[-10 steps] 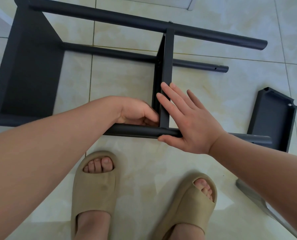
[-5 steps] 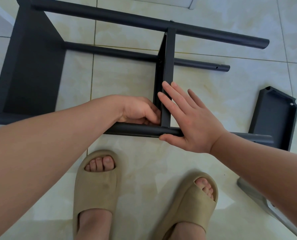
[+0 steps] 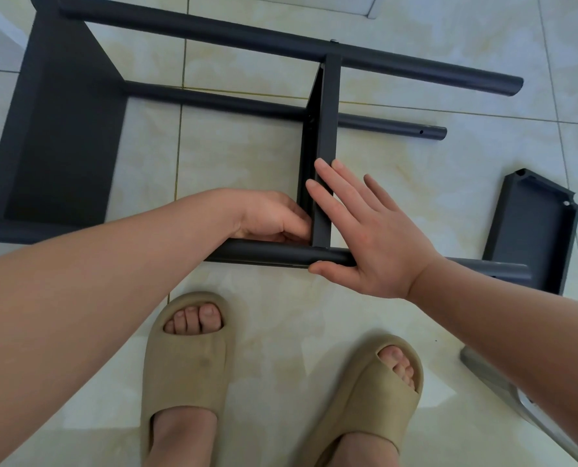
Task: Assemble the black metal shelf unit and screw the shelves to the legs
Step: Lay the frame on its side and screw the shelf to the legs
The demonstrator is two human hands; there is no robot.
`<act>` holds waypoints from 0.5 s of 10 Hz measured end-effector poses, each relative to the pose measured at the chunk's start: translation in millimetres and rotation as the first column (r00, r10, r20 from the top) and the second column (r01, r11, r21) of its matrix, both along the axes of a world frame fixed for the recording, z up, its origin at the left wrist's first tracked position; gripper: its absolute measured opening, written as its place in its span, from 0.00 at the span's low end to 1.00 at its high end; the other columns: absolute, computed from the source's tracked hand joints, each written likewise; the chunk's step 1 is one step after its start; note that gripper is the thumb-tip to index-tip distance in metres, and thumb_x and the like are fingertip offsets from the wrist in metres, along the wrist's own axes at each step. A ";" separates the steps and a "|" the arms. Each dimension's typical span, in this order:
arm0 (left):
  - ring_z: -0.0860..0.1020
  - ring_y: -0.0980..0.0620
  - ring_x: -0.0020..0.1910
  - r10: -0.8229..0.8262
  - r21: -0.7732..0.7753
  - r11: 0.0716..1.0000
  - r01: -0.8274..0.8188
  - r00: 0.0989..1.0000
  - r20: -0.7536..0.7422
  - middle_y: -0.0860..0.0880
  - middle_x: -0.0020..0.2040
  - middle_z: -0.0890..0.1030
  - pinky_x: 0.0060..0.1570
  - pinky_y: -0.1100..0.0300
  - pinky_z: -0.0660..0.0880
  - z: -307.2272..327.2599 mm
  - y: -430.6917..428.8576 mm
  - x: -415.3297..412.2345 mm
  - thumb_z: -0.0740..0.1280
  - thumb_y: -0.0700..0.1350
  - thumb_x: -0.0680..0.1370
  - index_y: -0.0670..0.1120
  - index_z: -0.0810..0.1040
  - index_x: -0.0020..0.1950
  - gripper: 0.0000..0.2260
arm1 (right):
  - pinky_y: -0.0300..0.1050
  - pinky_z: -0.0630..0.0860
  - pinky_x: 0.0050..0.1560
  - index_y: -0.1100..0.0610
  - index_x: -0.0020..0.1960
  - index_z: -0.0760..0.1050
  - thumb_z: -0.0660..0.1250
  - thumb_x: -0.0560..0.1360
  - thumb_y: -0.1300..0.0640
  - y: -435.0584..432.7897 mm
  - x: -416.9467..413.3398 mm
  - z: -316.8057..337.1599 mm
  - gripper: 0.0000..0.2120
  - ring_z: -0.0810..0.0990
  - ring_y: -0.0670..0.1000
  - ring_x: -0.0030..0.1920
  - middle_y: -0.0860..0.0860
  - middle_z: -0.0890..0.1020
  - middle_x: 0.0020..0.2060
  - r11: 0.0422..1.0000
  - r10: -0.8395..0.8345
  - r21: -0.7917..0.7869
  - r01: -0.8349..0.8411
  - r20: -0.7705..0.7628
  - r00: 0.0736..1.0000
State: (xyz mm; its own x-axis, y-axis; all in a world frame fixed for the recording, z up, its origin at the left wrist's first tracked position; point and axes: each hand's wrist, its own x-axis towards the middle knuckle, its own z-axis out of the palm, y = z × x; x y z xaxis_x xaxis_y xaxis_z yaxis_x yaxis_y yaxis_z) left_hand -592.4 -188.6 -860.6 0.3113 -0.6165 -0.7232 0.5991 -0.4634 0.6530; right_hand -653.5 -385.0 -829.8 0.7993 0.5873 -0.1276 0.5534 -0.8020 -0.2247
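Black shelf (image 3: 328, 129) is pressed by right hand (image 3: 375, 237), fingers straight; left hand (image 3: 270, 217) fingers curl at its corner, grip unclear.

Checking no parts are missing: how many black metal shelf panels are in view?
3. One black metal shelf panel at far left; a middle shelf panel seen edge-on; a loose shelf panel on the tiled floor at right. More may be out of view.
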 end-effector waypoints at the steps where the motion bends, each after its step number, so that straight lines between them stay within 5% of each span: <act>1: 0.79 0.52 0.30 0.028 -0.003 1.000 -0.028 1.000 0.007 0.42 0.36 0.78 0.33 0.64 0.78 -0.9 -0.2 -0.1 0.62 0.31 0.78 0.35 0.78 0.49 0.06 | 0.66 0.58 0.76 0.59 0.82 0.54 0.55 0.77 0.30 0.1 0.0 0.0 0.44 0.49 0.57 0.82 0.56 0.52 0.82 1.000 0.000 0.004 0.000 -0.003 1.000; 5: 0.81 0.50 0.35 0.051 -0.078 0.995 -0.061 0.992 -0.118 0.42 0.37 0.80 0.40 0.60 0.79 2.8 1.0 1.5 0.59 0.29 0.77 0.38 0.75 0.48 0.08 | 0.66 0.58 0.77 0.59 0.82 0.54 0.55 0.77 0.30 0.4 0.1 1.1 0.44 0.48 0.57 0.82 0.56 0.51 0.82 1.000 -0.003 -0.005 0.003 -0.009 1.000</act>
State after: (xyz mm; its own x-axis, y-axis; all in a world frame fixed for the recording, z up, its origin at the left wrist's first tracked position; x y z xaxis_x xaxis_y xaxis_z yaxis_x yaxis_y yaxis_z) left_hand -590.9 -187.7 -857.8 0.2645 -0.6584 -0.7047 0.6961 -0.3754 0.6120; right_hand -653.4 -384.6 -828.7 0.7996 0.5845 -0.1382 0.5492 -0.8047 -0.2257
